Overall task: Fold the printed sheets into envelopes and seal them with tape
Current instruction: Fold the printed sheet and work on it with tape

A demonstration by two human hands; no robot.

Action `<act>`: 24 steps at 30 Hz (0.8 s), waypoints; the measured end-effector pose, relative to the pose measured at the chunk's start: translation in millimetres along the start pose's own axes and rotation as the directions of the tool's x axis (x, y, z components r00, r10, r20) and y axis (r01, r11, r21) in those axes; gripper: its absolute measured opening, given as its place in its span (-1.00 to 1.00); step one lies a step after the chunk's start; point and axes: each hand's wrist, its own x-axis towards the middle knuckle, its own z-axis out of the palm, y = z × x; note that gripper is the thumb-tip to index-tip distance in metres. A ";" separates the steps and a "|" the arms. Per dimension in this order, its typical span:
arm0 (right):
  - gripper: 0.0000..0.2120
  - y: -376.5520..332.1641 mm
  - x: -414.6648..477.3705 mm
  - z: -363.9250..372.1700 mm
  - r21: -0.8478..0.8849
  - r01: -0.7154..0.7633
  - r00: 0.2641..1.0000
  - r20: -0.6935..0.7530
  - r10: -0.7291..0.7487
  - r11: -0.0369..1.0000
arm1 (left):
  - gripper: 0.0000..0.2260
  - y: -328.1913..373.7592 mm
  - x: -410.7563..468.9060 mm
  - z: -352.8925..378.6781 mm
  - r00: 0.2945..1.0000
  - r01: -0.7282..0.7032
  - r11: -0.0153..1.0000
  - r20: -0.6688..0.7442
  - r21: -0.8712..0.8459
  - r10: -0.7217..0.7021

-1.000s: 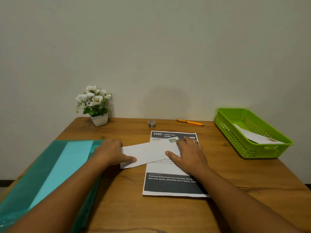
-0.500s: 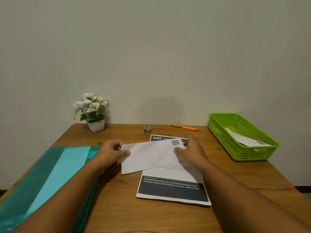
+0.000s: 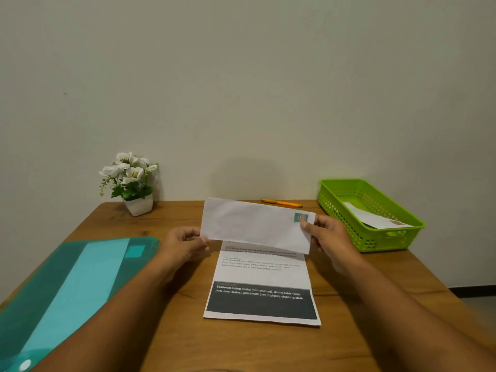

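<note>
Currently we have the white envelope (image 3: 256, 225) pinched at both short ends and lifted clear of the desk: our left hand (image 3: 185, 244) grips its left edge between thumb and curled fingers, and our right hand (image 3: 328, 236) holds the right edge, thumb on the front face just below the printed stamp (image 3: 300, 218). Both hands are closed lightly on the paper, not clenched. We hold it up with its front toward us, tilted slightly, probably to check which way it faces or to find the flap before loading it.

Directly beneath lies the printed sheet (image 3: 261, 288), flat and unfolded, its top end hidden behind the envelope and its dark banner nearest us. We judge the folding has not begun, since the page shows no crease.

A teal plastic folder (image 3: 67, 288) rests at our left, likely the supply of sheets. At the right, the green basket (image 3: 370, 210) holds one white envelope, apparently finished. An orange pen (image 3: 281, 202) lies near the back edge, and a small pot of white flowers (image 3: 132, 183) stands in the far left corner. No tape shows; the envelope may hide it. The wooden desk (image 3: 171, 331) stands against a plain pale wall (image 3: 241, 89).
</note>
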 end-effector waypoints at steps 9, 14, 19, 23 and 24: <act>-0.89 0.2 -8.6 -69.0 0.056 -0.020 0.991 -0.129 0.027 0.998 | -0.82 47.2 28.3 73.2 0.997 -0.076 0.977 -0.019 -0.200 0.073; -0.87 -0.3 -14.6 -118.3 0.162 -0.030 0.976 -0.208 0.064 0.986 | -0.83 76.1 46.5 139.4 0.992 -0.124 0.959 -0.007 -0.254 0.127; -0.93 -2.2 -17.5 -164.6 0.312 -0.044 0.930 -0.335 0.153 0.949 | -0.87 87.9 49.3 204.0 0.973 -0.185 0.971 0.111 -0.154 0.203; -0.93 0.0 -9.5 -184.8 0.413 -0.048 0.877 -0.419 0.236 0.910 | -0.95 80.9 43.3 242.4 0.947 -0.208 0.976 0.236 -0.071 0.219; -0.93 0.3 -6.7 -187.2 0.431 -0.053 0.863 -0.434 0.259 0.901 | -0.97 78.0 41.6 249.0 0.940 -0.209 0.976 0.262 -0.058 0.217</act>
